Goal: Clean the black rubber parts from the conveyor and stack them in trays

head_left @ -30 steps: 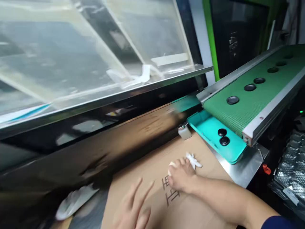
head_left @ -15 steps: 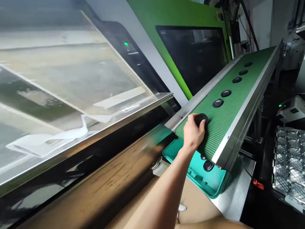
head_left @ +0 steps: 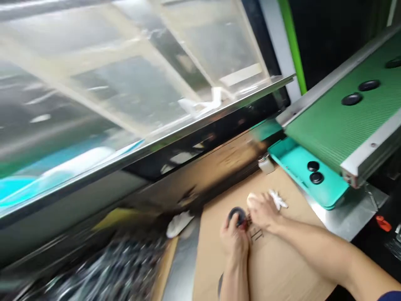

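Note:
Above a brown cardboard sheet (head_left: 282,255), my left hand (head_left: 231,238) is closed on a black round part (head_left: 237,214) with a raised rim. My right hand (head_left: 265,212) is closed just to the right of it, fingers curled. Something pale shows at its fingertips, too blurred to name. A small reddish patch between the hands is also unclear. Beside the right hand lies a crumpled white scrap (head_left: 278,200). Two similar black parts (head_left: 316,177) rest in a teal tray (head_left: 332,200) under the conveyor's end.
More black parts lie on the green conveyor belt (head_left: 328,129) at right. A small whitish bottle (head_left: 266,164) stands by the tray. An orange-red handle (head_left: 384,223) is at far right. Dark, shiny stacked items (head_left: 119,267) fill the lower left. A machine's clear panel (head_left: 134,83) spans the back.
My left hand has come off the belt with a black round part, moving down over the cardboard. My right hand has come into view. The camera has turned left and down.

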`<act>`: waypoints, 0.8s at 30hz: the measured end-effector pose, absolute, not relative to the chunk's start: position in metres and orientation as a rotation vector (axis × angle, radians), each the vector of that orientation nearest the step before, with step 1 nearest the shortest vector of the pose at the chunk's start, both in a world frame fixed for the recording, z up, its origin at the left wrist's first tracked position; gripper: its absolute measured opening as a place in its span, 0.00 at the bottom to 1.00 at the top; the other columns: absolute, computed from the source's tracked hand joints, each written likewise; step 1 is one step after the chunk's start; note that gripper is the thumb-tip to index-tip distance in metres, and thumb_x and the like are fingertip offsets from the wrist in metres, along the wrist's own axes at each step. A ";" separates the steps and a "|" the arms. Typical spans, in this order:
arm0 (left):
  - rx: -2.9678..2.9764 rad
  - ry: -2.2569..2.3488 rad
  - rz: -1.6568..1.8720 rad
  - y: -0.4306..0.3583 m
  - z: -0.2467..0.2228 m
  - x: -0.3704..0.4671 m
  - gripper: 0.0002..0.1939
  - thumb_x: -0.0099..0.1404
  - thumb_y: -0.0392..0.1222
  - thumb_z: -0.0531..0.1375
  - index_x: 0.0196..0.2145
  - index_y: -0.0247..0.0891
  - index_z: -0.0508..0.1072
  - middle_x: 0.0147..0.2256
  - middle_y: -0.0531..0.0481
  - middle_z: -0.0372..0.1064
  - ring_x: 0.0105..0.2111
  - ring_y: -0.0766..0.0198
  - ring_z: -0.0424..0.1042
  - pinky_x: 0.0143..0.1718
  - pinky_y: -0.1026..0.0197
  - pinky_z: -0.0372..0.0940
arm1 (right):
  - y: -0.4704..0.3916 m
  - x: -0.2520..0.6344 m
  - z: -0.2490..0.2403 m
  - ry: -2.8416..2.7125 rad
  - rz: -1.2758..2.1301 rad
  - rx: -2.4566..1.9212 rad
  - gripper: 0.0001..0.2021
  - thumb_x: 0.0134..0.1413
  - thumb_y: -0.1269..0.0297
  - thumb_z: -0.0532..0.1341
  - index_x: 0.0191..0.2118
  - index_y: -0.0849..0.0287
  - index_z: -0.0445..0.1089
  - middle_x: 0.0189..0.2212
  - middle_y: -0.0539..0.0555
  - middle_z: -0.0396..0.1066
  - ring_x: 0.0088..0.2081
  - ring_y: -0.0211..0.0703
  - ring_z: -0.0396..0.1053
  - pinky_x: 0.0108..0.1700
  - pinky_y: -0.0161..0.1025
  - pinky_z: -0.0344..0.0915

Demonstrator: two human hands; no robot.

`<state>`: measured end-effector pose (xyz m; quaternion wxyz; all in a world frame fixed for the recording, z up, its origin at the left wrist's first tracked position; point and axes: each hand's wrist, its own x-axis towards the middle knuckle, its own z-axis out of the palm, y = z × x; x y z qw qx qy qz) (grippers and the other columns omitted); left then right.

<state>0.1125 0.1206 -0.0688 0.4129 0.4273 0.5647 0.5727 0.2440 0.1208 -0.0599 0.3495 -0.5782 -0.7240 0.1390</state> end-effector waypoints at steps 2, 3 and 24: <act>0.832 1.244 1.485 0.126 -0.074 0.108 0.12 0.54 0.43 0.67 0.38 0.41 0.78 0.39 0.49 0.80 0.40 0.59 0.78 0.41 0.58 0.72 | 0.122 0.244 -0.055 -1.723 0.301 -1.400 0.19 0.67 0.60 0.55 0.60 0.57 0.70 0.59 0.60 0.67 0.56 0.52 0.63 0.58 0.48 0.60; 0.729 1.139 1.496 0.129 -0.073 0.108 0.10 0.55 0.40 0.68 0.36 0.38 0.78 0.38 0.48 0.79 0.38 0.61 0.78 0.41 0.60 0.71 | 0.121 0.243 -0.053 -1.714 0.283 -1.335 0.21 0.68 0.59 0.55 0.62 0.56 0.69 0.61 0.60 0.65 0.57 0.52 0.62 0.59 0.47 0.59; 0.177 0.582 1.286 0.135 -0.062 0.112 0.22 0.76 0.47 0.46 0.42 0.34 0.77 0.47 0.38 0.78 0.55 0.55 0.75 0.61 0.50 0.66 | 0.120 0.217 -0.081 -2.187 0.141 -1.159 0.25 0.71 0.64 0.45 0.67 0.65 0.63 0.68 0.61 0.58 0.68 0.53 0.53 0.66 0.52 0.56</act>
